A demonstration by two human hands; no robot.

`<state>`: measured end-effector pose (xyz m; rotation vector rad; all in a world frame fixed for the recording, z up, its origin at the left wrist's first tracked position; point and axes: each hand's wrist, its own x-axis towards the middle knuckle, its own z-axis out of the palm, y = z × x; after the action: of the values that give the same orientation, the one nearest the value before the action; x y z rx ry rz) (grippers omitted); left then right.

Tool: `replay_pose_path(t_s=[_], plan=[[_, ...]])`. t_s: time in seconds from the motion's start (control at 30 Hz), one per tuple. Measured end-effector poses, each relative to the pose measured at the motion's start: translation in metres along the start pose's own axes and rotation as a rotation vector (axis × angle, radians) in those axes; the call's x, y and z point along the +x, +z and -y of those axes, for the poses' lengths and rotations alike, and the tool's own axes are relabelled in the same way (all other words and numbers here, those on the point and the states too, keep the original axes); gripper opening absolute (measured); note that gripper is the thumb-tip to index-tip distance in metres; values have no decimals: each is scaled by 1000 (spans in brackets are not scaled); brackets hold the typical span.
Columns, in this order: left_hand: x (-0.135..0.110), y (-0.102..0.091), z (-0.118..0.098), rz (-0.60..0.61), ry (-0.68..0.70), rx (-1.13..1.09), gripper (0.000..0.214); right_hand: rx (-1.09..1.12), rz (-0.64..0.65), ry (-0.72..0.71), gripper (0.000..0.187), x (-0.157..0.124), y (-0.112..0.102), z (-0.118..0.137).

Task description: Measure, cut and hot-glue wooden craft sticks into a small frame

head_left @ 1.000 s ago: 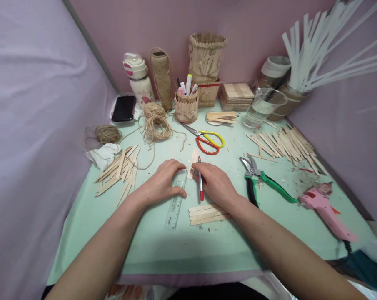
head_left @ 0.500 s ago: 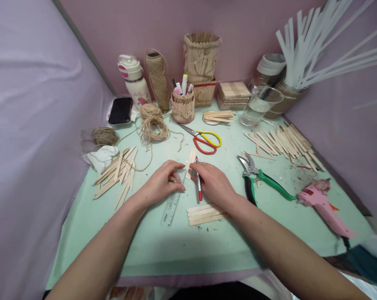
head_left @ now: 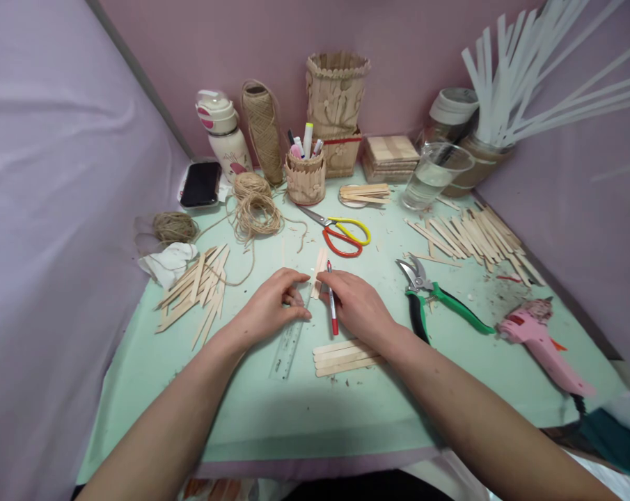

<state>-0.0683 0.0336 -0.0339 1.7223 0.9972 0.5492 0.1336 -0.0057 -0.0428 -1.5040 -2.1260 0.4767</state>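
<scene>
A clear ruler [head_left: 287, 353] lies slanted on the table, and my left hand [head_left: 278, 300] is curled over its upper part, fingertips at its edge. Beside the ruler's far end is a short row of craft sticks [head_left: 319, 260], pale and narrow. My right hand [head_left: 357, 304] touches these sticks with its fingertips while a red pen [head_left: 334, 319] stays tucked in its fingers, red end toward me. The hidden fingers of both hands cannot be fully made out. Several wider craft sticks [head_left: 340, 360] lie side by side below my right hand.
Scissors [head_left: 340, 233] lie beyond my hands. Green-handled pruning shears [head_left: 424, 285] and a pink glue gun [head_left: 541, 341] lie to the right. Loose sticks [head_left: 194, 289] and twine [head_left: 257, 209] are at left. A cup of water [head_left: 429, 177] and a pen holder [head_left: 305, 179] stand behind.
Almost nothing differs. The ruler's near end has shifted very slightly; both hands stay in place.
</scene>
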Motion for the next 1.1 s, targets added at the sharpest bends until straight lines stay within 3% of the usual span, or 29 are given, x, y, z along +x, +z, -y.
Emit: replay_pose_path(t_s=[0.13, 0.33, 0.53, 1.1], plan=[[0, 5, 0, -13, 26, 46, 50, 1, -5, -7, 24, 0, 1, 0], [0, 6, -4, 13, 140, 354, 50, 14, -3, -7, 24, 0, 0, 0], [-2, 3, -2, 23, 181, 478, 54, 19, 6, 1, 22, 0, -1, 1], [-5, 7, -4, 50, 192, 549, 51, 19, 0, -4, 21, 0, -1, 0]])
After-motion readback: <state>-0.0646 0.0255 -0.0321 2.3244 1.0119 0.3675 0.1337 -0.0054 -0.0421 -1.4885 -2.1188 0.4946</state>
